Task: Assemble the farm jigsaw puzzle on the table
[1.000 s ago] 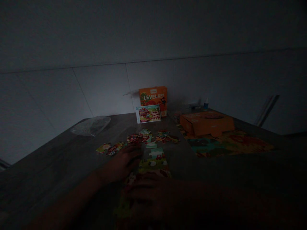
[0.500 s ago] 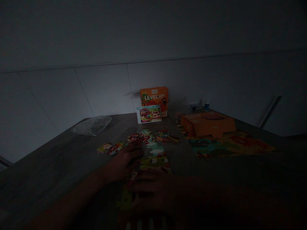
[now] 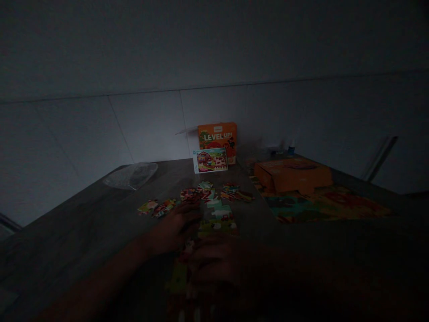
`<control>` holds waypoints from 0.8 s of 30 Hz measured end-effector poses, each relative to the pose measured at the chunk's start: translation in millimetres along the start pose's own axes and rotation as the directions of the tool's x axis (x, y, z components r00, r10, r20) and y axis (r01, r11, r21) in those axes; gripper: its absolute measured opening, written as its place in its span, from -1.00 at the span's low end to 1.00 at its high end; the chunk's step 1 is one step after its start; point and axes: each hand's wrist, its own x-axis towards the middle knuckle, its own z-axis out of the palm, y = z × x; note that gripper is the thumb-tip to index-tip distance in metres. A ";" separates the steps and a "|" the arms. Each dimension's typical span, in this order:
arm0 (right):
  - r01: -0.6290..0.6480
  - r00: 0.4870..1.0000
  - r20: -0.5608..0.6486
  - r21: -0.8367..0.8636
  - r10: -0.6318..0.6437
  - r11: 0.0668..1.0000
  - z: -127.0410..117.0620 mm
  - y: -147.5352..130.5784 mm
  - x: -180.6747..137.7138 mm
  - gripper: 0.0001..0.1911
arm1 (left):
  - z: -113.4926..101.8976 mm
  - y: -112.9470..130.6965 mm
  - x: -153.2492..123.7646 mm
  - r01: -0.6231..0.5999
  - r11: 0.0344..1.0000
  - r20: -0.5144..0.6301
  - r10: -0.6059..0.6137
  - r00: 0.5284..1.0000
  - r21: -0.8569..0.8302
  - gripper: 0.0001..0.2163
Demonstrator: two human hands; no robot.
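Observation:
A partly joined puzzle [image 3: 218,226] with a farm picture lies in a strip on the grey table, its near part dim. My left hand [image 3: 176,226] rests at its left edge, fingers stretched toward the strip and thumb apart from them; no piece shows in it. Across the lower part of the strip lies my right hand [image 3: 214,259], its fingers spread and pointing left, covering some pieces. Just beyond the hands are loose puzzle pieces [image 3: 194,193], with more pieces [image 3: 157,207] to the left and another heap [image 3: 235,193] to the right.
A picture card [image 3: 211,160] leans against an upright orange box [image 3: 219,134] by the wall. Right of these, an orange box lid [image 3: 295,174] sits on a colourful printed sheet [image 3: 301,208]. A clear plastic bag [image 3: 130,175] lies at the left. The light is very dim.
The view has shifted slightly, so everything sits a little further right. My right hand has moved slightly right on the strip; my left hand keeps nearly the same place.

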 end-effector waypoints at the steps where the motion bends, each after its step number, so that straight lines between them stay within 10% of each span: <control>1: -0.018 0.999 -0.030 0.000 0.018 1.000 0.0 1.0 0.0 -0.59 | 0.2 -0.2 0.0 -0.005 1.000 -0.007 0.005 1.000 0.003 -0.71; 9: -0.006 0.997 -0.072 -0.114 -0.002 0.993 6.7 7.2 0.8 -0.76 | 3.0 -2.9 -0.3 -0.013 1.000 -0.017 0.014 1.000 0.016 -0.70; 12: -0.220 0.973 -0.127 -0.234 0.195 0.947 2.1 9.3 1.1 -0.82 | 0.0 0.6 -0.3 0.008 1.000 0.003 -0.008 1.000 0.013 -0.71; 15: -0.657 0.754 -0.337 -0.351 0.564 0.668 -16.7 29.0 -1.9 -0.82 | -3.6 1.2 -0.6 0.057 0.998 -0.028 -0.056 0.998 0.039 -0.73; 18: -0.836 0.547 -0.421 -0.333 0.724 0.437 -34.5 65.4 -8.1 -0.69 | -4.3 -7.8 -0.8 0.203 0.975 -0.125 -0.191 0.974 0.093 -0.69; 24: -0.845 0.534 -0.476 -0.341 0.699 0.413 -22.9 111.1 -7.6 -0.65 | -2.0 -39.2 -2.5 0.557 0.804 -0.168 -0.531 0.830 0.210 -0.60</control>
